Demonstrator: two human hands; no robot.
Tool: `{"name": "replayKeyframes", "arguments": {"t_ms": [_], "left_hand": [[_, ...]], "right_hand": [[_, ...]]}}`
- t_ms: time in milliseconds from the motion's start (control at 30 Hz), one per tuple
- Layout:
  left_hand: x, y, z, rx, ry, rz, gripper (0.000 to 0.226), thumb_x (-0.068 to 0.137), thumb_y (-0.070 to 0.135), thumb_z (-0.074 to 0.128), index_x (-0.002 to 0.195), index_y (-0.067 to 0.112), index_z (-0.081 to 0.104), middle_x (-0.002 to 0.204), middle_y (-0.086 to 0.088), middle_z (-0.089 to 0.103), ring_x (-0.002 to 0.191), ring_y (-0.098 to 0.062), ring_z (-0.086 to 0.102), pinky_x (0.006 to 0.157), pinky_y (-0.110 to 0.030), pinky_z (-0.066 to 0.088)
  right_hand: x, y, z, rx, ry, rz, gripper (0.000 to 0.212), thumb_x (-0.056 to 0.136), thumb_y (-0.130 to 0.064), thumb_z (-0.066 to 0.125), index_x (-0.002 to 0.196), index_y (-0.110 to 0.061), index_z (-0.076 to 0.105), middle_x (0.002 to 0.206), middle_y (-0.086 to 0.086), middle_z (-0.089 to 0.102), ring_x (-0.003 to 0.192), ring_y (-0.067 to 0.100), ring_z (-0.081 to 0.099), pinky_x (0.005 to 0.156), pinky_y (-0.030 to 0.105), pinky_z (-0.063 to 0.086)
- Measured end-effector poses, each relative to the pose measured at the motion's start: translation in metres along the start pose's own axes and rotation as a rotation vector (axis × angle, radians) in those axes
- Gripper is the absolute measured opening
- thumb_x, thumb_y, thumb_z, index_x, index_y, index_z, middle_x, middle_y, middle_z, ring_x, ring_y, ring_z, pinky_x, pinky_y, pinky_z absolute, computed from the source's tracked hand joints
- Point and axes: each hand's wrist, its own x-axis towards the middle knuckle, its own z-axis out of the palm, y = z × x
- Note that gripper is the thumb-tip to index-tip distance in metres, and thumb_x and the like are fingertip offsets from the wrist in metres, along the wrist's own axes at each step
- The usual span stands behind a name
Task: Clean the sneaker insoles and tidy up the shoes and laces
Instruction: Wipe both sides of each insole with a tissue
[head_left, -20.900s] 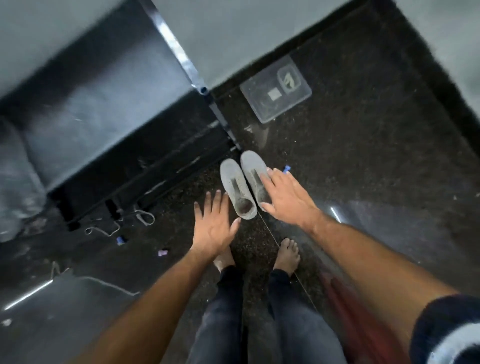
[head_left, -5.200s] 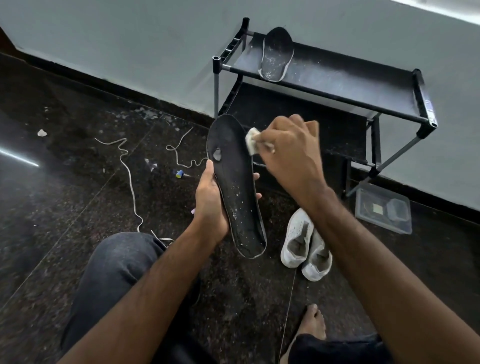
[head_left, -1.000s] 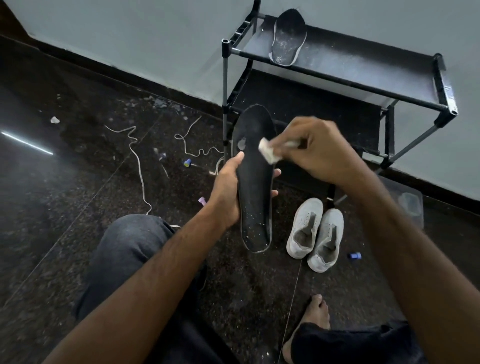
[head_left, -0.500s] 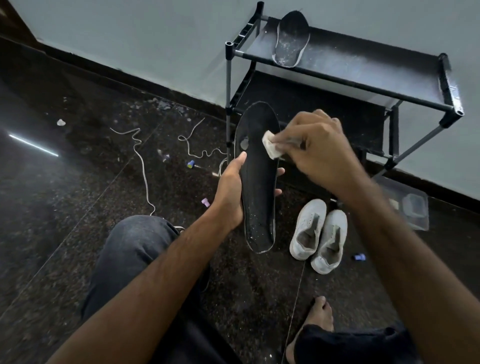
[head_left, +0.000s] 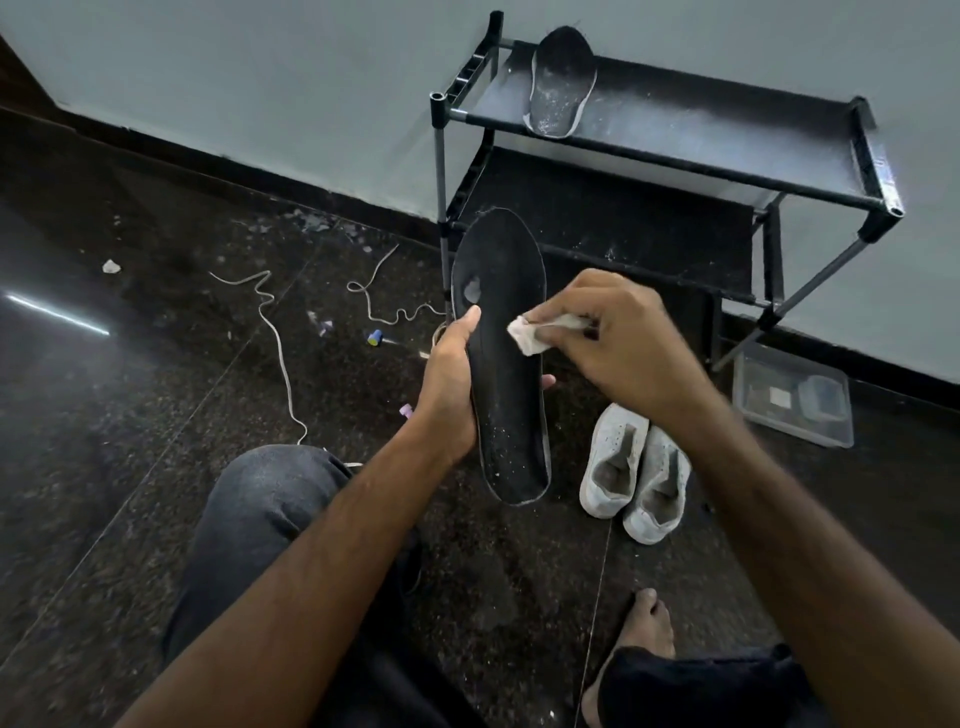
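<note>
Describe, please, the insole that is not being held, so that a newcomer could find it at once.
Find the black shoe rack against the pale wall. On its top shelf, at the left end, lies a dark insole flecked with white specks. Unlike the insole gripped by the left hand, nothing touches it.

No legible text anywhere.
</note>
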Motion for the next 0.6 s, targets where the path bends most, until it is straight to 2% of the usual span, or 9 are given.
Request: {"name": "replayKeyframes", "arguments": {"t_ms": [100,167,267,367,433,500,533,567,600], "left_hand": [[-0.004,0.001,-0.001,-0.018,-0.096,-0.026,0.052,0.105,0.043,0.04,0.121,0.004,0.07,0.111,-0.017,0.073,0.098,-0.028,0.07,0.084,-0.04,0.059],[-0.007,0.001,0.001,-0.029,-0.155,-0.03,0.051,0.105,0.044,0.04,0.121,0.006,0.069,0.112,-0.016,0.072,0.1,-0.025,0.069,0.089,-0.039,0.057],[-0.008,-0.002,0.003,-0.077,-0.238,-0.063,0.063,0.105,0.056,0.032,0.139,0.009,0.058,0.133,-0.018,0.065,0.116,-0.029,0.065,0.098,-0.047,0.053],[-0.008,0.0,0.002,-0.085,-0.204,-0.064,0.072,0.103,0.063,0.026,0.136,0.009,0.06,0.127,-0.018,0.069,0.112,-0.028,0.069,0.094,-0.041,0.057],[-0.007,0.003,0.0,-0.111,-0.168,-0.057,0.077,0.103,0.064,0.024,0.135,0.004,0.059,0.127,-0.02,0.068,0.114,-0.028,0.069,0.098,-0.04,0.055],[-0.005,0.005,-0.003,-0.151,-0.124,-0.037,0.079,0.103,0.065,0.022,0.14,0.004,0.055,0.133,-0.019,0.066,0.118,-0.029,0.067,0.098,-0.043,0.056],[-0.003,0.005,-0.005,-0.145,-0.099,-0.016,0.079,0.103,0.065,0.02,0.141,0.006,0.054,0.135,-0.016,0.065,0.12,-0.029,0.066,0.096,-0.047,0.057],[-0.003,0.005,-0.005,-0.134,-0.083,0.01,0.078,0.103,0.064,0.018,0.141,0.007,0.054,0.138,-0.013,0.064,0.124,-0.03,0.064,0.096,-0.05,0.056],[-0.002,0.005,-0.005,-0.127,-0.082,0.035,0.077,0.104,0.063,0.016,0.14,0.008,0.055,0.14,-0.01,0.063,0.127,-0.03,0.062,0.097,-0.053,0.054]], "right_hand": [[0.002,0.006,0.031,-0.165,0.081,-0.031,0.014,0.092,-0.023,0.071,0.103,-0.028,0.079,0.097,-0.013,0.064,0.095,0.012,0.055,0.088,0.041,0.046],[0.008,0.009,0.037,-0.21,0.155,-0.033,0.014,0.094,-0.023,0.068,0.103,-0.028,0.078,0.095,-0.011,0.063,0.094,0.014,0.055,0.086,0.037,0.043],[0.016,0.006,0.04,-0.21,0.257,-0.039,0.015,0.095,-0.023,0.066,0.104,-0.027,0.078,0.094,-0.01,0.063,0.094,0.013,0.055,0.082,0.032,0.04],[0.017,0.003,0.045,-0.16,0.224,-0.047,0.015,0.096,-0.023,0.066,0.104,-0.025,0.078,0.094,-0.009,0.063,0.092,0.013,0.054,0.083,0.034,0.042],[0.011,-0.003,0.039,-0.206,0.065,-0.17,0.015,0.098,-0.022,0.063,0.096,-0.026,0.077,0.093,-0.008,0.059,0.09,0.015,0.052,0.079,0.034,0.04],[0.004,-0.008,0.019,-0.457,-0.358,-0.315,0.017,0.094,-0.019,0.062,0.085,-0.026,0.075,0.092,-0.007,0.059,0.09,0.017,0.056,0.075,0.034,0.042],[0.0,-0.012,0.008,-0.595,-0.599,-0.319,0.015,0.092,-0.02,0.063,0.085,-0.026,0.075,0.093,-0.008,0.061,0.089,0.015,0.059,0.074,0.033,0.046],[-0.003,-0.015,-0.003,-0.668,-0.777,-0.246,0.014,0.092,-0.021,0.064,0.089,-0.027,0.076,0.094,-0.01,0.064,0.088,0.013,0.062,0.076,0.032,0.05],[-0.006,-0.017,-0.014,-0.683,-0.861,-0.157,0.014,0.091,-0.022,0.065,0.093,-0.029,0.077,0.095,-0.013,0.066,0.088,0.009,0.063,0.079,0.031,0.054]]}}
